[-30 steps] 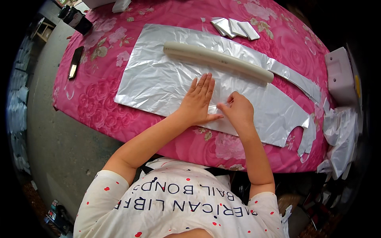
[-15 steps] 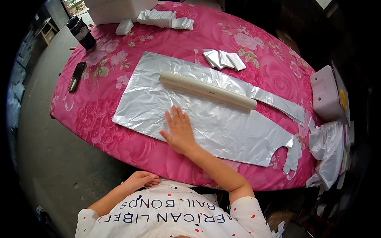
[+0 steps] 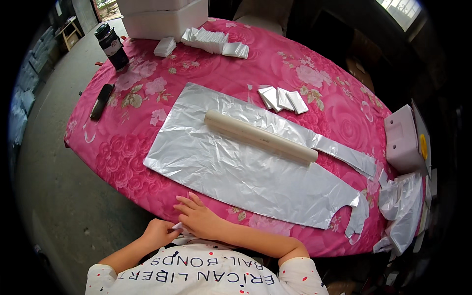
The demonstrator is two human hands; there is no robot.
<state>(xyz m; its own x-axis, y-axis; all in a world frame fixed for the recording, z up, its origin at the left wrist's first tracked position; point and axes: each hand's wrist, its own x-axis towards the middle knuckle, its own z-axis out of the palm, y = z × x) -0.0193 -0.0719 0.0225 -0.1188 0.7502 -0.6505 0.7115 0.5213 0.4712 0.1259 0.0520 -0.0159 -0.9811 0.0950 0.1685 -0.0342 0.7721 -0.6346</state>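
Note:
A thin silvery-white plastic sheet (image 3: pixel 246 172), cut like an apron with strap ends at the right, lies flat and wrinkled on the table. Across its upper middle rests a pale beige tube (image 3: pixel 260 137). Both of my hands are at the table's near edge, below the sheet and apart from it. My left hand (image 3: pixel 160 233) is closed, its fingertips at a small white bit whose kind I cannot make out. Close beside it, my right hand (image 3: pixel 200 219) has its fingers stretched out; its thumb side is partly hidden near that white bit.
Folded white packets (image 3: pixel 284 100) lie beyond the sheet, with a longer row of packets (image 3: pixel 206 40) by a white foam box (image 3: pixel 164 22). A dark bottle (image 3: pixel 113 48) and a phone (image 3: pixel 102 102) are at the left. Crumpled clear plastic (image 3: pixel 402 204) hangs by a pinkish-white box (image 3: pixel 404 137) at the right.
My right hand has lifted off the plastic sheet and come back toward me, next to my left hand. The view has shifted a little; sheet and tube keep their places on the table.

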